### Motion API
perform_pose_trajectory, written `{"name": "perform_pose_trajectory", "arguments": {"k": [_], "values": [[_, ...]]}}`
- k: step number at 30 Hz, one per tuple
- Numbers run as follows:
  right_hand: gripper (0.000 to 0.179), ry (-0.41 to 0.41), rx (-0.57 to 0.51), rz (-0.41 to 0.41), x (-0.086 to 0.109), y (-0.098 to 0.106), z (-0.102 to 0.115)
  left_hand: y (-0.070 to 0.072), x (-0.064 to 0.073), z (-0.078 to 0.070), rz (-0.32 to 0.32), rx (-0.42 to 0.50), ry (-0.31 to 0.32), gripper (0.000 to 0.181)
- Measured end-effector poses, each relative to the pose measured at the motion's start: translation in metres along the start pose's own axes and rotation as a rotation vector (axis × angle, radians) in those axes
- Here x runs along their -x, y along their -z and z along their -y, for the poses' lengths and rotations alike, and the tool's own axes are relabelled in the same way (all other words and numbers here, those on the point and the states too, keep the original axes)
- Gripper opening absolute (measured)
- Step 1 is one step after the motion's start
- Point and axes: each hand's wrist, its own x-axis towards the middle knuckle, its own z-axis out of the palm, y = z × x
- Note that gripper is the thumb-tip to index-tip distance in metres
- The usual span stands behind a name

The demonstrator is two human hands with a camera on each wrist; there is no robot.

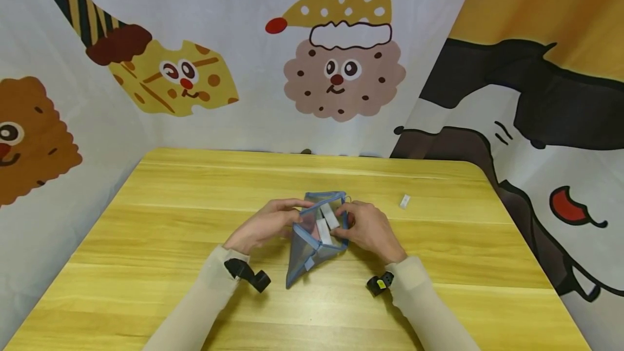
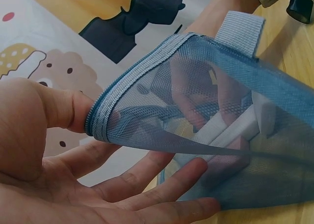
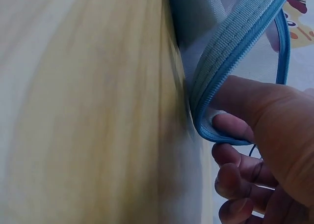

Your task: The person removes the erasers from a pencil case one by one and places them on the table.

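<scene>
A blue-edged mesh zipper pouch (image 1: 297, 259) stands open on the table between both hands. In the head view, two white blocks (image 1: 324, 232) lie inside it; a pinkish block (image 2: 229, 160) shows through the mesh in the left wrist view. My left hand (image 1: 265, 226) pinches the zipper edge (image 2: 100, 111) between thumb and index finger, its other fingers spread below the mesh. The right hand (image 1: 371, 227) reaches over the opposite rim. Its thumb and index finger are inside, near the white blocks and apart, while the other fingers (image 3: 235, 182) curl loosely outside.
A small white block (image 1: 404, 201) lies on the wooden table (image 1: 195, 188) beyond my right hand. Dark wrist cameras (image 1: 255, 278) hang below both wrists. A curtain (image 1: 253, 129) with cartoon prints stands behind the table.
</scene>
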Motion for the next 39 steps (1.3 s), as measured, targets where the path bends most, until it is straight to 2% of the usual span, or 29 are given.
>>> {"name": "perform_pose_trajectory", "arguments": {"k": [7, 15, 23, 29, 39], "values": [[0.026, -0.008, -0.008, -0.012, -0.001, -0.001, -0.002, 0.000, 0.000, -0.001, -0.001, 0.012, 0.011, 0.049], [0.035, -0.006, 0.035, -0.036, -0.002, -0.003, 0.001, 0.000, 0.002, -0.001, 0.020, 0.001, -0.007, 0.048], [0.030, -0.005, 0.047, -0.050, -0.002, -0.002, 0.002, -0.001, 0.003, -0.001, 0.028, 0.004, -0.021, 0.047], [0.026, -0.023, -0.032, -0.006, -0.001, 0.010, 0.000, 0.000, 0.002, 0.000, 0.029, 0.018, -0.012, 0.048], [0.019, 0.026, -0.107, 0.028, 0.001, 0.033, -0.009, 0.000, 0.001, 0.001, 0.010, 0.041, 0.011, 0.050]]}}
